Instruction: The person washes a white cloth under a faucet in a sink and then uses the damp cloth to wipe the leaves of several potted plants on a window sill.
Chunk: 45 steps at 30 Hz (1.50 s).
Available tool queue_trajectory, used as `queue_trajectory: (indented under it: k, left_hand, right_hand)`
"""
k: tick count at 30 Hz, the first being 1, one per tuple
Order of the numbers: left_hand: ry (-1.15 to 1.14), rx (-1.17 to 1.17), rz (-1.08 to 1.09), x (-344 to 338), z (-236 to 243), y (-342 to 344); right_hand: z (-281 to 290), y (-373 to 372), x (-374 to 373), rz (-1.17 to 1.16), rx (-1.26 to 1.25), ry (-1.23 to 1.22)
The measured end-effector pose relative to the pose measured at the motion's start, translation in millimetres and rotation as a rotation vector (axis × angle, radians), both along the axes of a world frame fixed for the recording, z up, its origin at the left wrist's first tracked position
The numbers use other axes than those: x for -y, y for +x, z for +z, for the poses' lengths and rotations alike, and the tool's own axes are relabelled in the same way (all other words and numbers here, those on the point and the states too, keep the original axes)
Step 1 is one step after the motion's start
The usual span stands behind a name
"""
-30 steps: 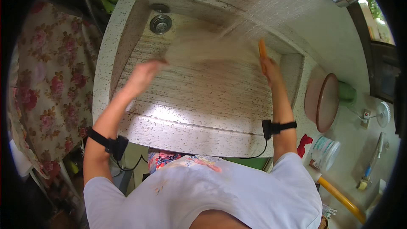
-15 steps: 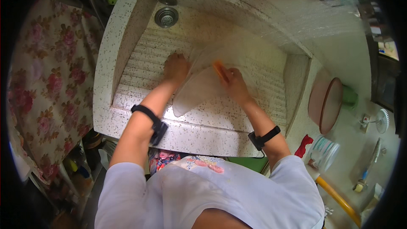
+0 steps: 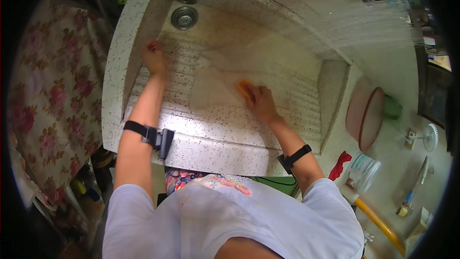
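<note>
A thin, whitish, see-through cloth (image 3: 215, 88) lies wet and spread over the ribbed floor of a speckled stone sink (image 3: 215, 156). On its right part my right hand (image 3: 263, 103) is closed around an orange scrubbing brush (image 3: 245, 89), whose underside is hidden. Away from the cloth, my left hand (image 3: 156, 61) is by the sink's left wall, its fingers curled. A small dark-red spot shows at those fingertips; blur hides what it is. Both forearms wear black straps with small devices.
A metal drain (image 3: 184, 17) sits in the far left of the sink. Flowered fabric (image 3: 57, 96) hangs at left. To the right are a pinkish basin (image 3: 366, 117), a white tub (image 3: 364, 170), a red cloth (image 3: 340, 165) and a yellow pole (image 3: 381, 223).
My left hand has left the cloth and moved left to the sink wall. The cloth lies flatter and farther left. My right hand with the brush has shifted slightly nearer.
</note>
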<state>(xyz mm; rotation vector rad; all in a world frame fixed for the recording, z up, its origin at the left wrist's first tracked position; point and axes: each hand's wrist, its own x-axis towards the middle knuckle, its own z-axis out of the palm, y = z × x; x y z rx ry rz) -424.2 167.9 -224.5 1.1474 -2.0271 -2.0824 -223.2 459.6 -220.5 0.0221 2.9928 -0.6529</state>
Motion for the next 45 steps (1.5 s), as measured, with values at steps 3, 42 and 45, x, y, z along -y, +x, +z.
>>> queue_trajectory:
  k: [3, 42, 45]
  left_hand:
    - [-0.702, -0.433, -1.16, 0.7, 6.9, 28.3]
    - [-1.029, -0.709, -1.613, -12.2, 49.5, 146.8]
    - [-0.887, -0.317, -1.802, 5.8, 68.2, 158.0]
  right_hand:
    - [-1.1, -4.5, -4.8, 0.003, 0.194, -0.094]
    - [8.8, -24.5, -41.1, -0.149, 0.263, -0.086]
    - [17.0, -43.9, -13.5, -0.062, 0.156, -0.324]
